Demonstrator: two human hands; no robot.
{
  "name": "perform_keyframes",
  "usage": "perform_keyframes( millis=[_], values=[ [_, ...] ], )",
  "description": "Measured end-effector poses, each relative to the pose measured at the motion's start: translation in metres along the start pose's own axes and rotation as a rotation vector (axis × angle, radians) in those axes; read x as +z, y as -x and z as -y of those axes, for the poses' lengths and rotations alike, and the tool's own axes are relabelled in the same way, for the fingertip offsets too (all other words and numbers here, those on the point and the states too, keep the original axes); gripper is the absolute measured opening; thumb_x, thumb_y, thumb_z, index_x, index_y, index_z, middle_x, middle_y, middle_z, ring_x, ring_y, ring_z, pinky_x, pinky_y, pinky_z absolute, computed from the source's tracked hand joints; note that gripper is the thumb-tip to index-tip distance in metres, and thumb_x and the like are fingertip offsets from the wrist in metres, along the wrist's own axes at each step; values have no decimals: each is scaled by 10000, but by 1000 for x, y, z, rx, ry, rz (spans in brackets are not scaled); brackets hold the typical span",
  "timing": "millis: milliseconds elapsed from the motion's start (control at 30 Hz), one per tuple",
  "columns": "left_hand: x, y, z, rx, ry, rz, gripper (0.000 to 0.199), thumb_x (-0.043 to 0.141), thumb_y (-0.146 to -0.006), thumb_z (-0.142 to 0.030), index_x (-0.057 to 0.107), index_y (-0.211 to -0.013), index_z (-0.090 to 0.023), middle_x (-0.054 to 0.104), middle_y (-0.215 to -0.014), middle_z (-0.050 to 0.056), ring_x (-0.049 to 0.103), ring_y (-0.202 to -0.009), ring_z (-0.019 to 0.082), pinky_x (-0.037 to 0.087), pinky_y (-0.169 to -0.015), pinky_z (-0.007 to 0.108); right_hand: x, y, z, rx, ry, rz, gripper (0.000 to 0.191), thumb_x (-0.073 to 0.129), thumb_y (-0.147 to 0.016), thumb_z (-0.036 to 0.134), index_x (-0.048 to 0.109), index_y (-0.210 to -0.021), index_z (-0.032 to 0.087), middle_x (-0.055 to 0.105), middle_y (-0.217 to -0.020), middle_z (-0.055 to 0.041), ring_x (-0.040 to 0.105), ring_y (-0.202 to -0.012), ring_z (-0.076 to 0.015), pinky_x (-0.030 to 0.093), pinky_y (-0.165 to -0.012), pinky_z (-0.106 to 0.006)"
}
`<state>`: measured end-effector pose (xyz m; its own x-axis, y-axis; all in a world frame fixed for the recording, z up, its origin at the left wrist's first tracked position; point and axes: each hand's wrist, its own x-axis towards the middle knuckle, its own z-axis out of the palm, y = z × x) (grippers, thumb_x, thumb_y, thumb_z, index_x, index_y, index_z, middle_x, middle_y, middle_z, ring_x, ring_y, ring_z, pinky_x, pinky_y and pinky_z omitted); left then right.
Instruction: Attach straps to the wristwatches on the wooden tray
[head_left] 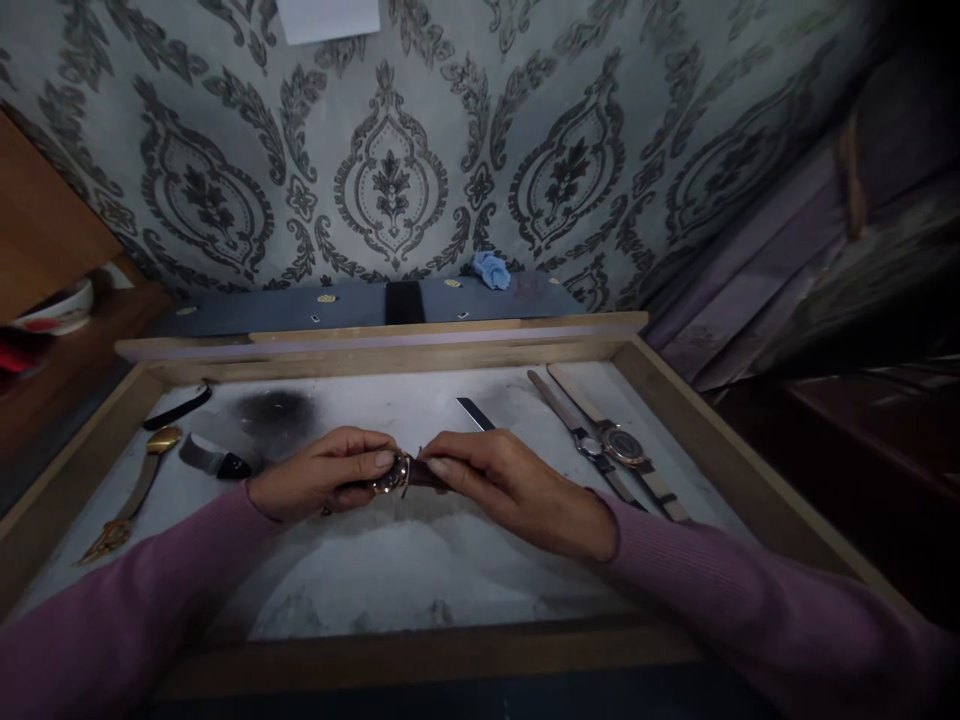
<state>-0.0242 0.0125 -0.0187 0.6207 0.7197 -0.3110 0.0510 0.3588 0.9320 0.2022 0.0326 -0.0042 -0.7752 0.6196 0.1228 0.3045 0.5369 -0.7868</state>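
A wristwatch (390, 474) with a round dark face and a gold-toned rim is held up over the white-bottomed wooden tray. My left hand (330, 472) pinches its case between thumb and fingers. On the other side, the fingers of my right hand (517, 490) close on the dark brown watch strap (425, 474) next to the case. Part of the strap is hidden under those fingers. Just beyond my right hand lies a flat dark strip with a slanted end (475, 413), partly covered by the hand.
Two watches, one with a beige strap (626, 446) and one smaller (589, 446), lie at right in the tray (630, 350). Gold-toned watch pieces (142, 480), a black strap (180, 408) and a grey-and-black piece (217, 458) lie left. Behind are a blue crumpled cloth (491, 270) and a black rectangle (404, 302).
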Motion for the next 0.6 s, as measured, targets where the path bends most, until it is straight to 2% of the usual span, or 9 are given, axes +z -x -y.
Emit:
perform_keyframes(
  millis=[133,300,367,433,500,600],
  values=[
    [-1,-1,3,-35,36,-17,305,579,-839,-453,514,-763,-164,291,-531,-92,156,-399,46,94,-365,199,3,1,1,24,84,3,224,610,-863,333,635,-979,142,634,-747,-6,554,-629,-123,381,-574,-237],
    [3,-1,-1,-7,-42,-25,302,549,-860,-471,495,-855,-174,295,-550,-99,168,-425,58,118,-377,192,7,2,0,-38,179,-26,192,497,-923,208,638,-1012,112,683,-872,-71,624,-765,-163,432,-676,-270],
    [7,1,-6,72,-193,-48,310,611,-826,-439,483,-945,-183,402,-652,-68,302,-496,71,231,-430,186,6,2,-1,-48,193,-37,211,483,-930,208,634,-1038,109,693,-905,-89,638,-795,-176,442,-690,-278],
    [10,2,-10,172,-404,-101,297,623,-827,-386,472,-993,-191,481,-776,-30,425,-638,109,340,-553,219,5,2,-1,-48,209,-57,221,477,-935,230,635,-1032,110,698,-889,-87,644,-778,-182,445,-670,-281],
    [13,3,-11,235,-650,-161,225,545,-886,-364,474,-1010,-191,516,-820,-6,468,-717,143,370,-636,264,4,2,-2,-54,223,-74,235,457,-945,241,636,-1020,108,699,-876,-84,645,-760,-181,445,-653,-283],
    [15,4,-8,267,-995,-207,197,439,-946,-347,475,-1055,-187,572,-894,41,524,-774,185,385,-676,309,5,3,-5,-66,266,-71,250,429,-952,234,628,-1032,105,699,-901,-95,647,-778,-186,453,-671,-293]
  ],
)
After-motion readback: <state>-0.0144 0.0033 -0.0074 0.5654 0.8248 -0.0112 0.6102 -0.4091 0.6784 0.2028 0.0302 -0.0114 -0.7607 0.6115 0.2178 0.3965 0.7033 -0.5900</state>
